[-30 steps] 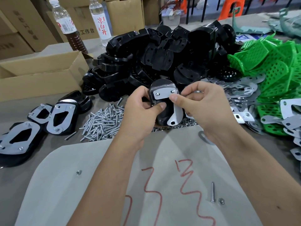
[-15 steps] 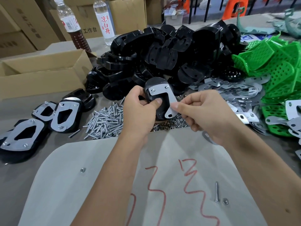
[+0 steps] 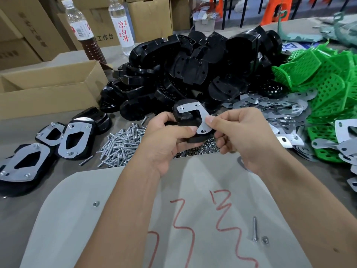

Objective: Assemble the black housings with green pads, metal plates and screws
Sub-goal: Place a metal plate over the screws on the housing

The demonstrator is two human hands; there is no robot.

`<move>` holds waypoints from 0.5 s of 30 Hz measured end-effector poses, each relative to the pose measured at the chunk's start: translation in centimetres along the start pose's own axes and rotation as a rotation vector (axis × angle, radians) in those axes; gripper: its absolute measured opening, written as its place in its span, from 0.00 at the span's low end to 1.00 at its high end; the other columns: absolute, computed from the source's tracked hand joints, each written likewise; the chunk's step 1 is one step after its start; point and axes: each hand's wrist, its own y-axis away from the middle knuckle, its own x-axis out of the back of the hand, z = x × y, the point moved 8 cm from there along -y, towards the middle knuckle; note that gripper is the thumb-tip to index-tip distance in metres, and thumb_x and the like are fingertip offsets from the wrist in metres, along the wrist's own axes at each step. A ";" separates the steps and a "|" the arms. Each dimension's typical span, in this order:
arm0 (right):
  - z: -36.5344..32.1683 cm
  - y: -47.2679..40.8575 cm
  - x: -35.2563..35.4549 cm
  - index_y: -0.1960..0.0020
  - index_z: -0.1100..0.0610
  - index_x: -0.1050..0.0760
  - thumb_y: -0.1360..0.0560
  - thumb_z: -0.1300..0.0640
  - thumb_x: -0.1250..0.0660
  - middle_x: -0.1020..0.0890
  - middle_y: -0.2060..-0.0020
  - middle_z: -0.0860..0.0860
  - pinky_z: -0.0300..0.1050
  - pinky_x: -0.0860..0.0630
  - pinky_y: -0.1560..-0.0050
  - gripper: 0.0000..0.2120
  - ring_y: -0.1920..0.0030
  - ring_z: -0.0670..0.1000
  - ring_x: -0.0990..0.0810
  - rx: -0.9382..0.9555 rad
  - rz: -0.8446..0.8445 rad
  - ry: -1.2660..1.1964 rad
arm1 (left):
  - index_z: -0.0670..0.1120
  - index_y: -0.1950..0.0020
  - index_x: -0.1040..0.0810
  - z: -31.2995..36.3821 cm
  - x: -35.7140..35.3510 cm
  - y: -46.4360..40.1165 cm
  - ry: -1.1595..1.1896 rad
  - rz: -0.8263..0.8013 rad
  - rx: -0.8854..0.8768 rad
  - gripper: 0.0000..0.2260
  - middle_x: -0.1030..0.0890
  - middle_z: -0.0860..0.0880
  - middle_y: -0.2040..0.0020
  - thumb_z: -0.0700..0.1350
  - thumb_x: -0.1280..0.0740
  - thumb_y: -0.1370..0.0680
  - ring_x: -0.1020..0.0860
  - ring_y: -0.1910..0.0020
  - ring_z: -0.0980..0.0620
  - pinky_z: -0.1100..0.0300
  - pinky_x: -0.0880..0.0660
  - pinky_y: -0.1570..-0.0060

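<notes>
I hold a black housing [image 3: 186, 120] up over the table, with an L-shaped metal plate [image 3: 201, 117] lying on its face. My left hand [image 3: 166, 140] grips the housing from the left and below, thumb near the plate's lower end. The thumb and forefinger of my right hand [image 3: 243, 136] pinch the plate's right edge. Behind them rises a heap of black housings [image 3: 193, 68]. Green perforated pads [image 3: 324, 89] pile up at the right, loose metal plates [image 3: 270, 107] beside them. Screws [image 3: 121, 146] lie in a heap left of my hands.
Three assembled housings with plates [image 3: 73, 140] lie at the left. An open cardboard box [image 3: 48, 89] stands behind them, with two bottles [image 3: 121, 26] further back. A pale board [image 3: 193, 219] with red marks lies in front, bearing a loose screw [image 3: 255, 229] and nut.
The housing has tilted and moved slightly down and right in my hands. My right hand's fingers have slid along the plate to its right edge near the lower end.
</notes>
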 end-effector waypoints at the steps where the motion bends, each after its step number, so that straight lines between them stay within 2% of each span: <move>1: 0.0 0.1 0.0 0.63 0.58 0.16 0.23 0.55 0.23 0.21 0.73 0.51 0.39 0.27 0.76 0.11 0.76 0.48 0.25 0.003 0.008 0.001 | 0.37 0.44 0.26 0.1 0.0 0.0 -0.003 -0.009 -0.006 0.13 0.13 0.38 0.54 0.26 0.29 0.25 0.13 0.53 0.38 0.49 0.15 0.56; 5: 0.1 0.3 -0.2 0.63 0.60 0.17 0.22 0.57 0.24 0.22 0.73 0.51 0.40 0.25 0.75 0.12 0.76 0.49 0.24 0.015 0.038 -0.030 | 0.38 0.44 0.28 0.6 -0.1 0.2 -0.037 -0.030 -0.056 0.17 0.13 0.37 0.54 0.24 0.29 0.26 0.12 0.54 0.39 0.50 0.15 0.58; 10: 0.0 0.7 -0.2 0.63 0.61 0.19 0.21 0.59 0.26 0.22 0.75 0.51 0.42 0.21 0.73 0.12 0.77 0.49 0.23 0.018 0.067 -0.108 | 0.39 0.38 0.27 0.5 -0.7 0.3 -0.053 -0.040 -0.075 0.21 0.14 0.36 0.48 0.23 0.29 0.27 0.13 0.50 0.37 0.46 0.15 0.52; 15: -0.5 0.7 0.0 0.64 0.57 0.19 0.22 0.57 0.25 0.22 0.74 0.50 0.41 0.24 0.74 0.13 0.76 0.49 0.24 0.087 0.128 -0.086 | 0.39 0.37 0.25 0.4 -0.9 0.3 0.033 -0.002 -0.078 0.18 0.13 0.38 0.49 0.26 0.30 0.24 0.13 0.49 0.39 0.50 0.15 0.54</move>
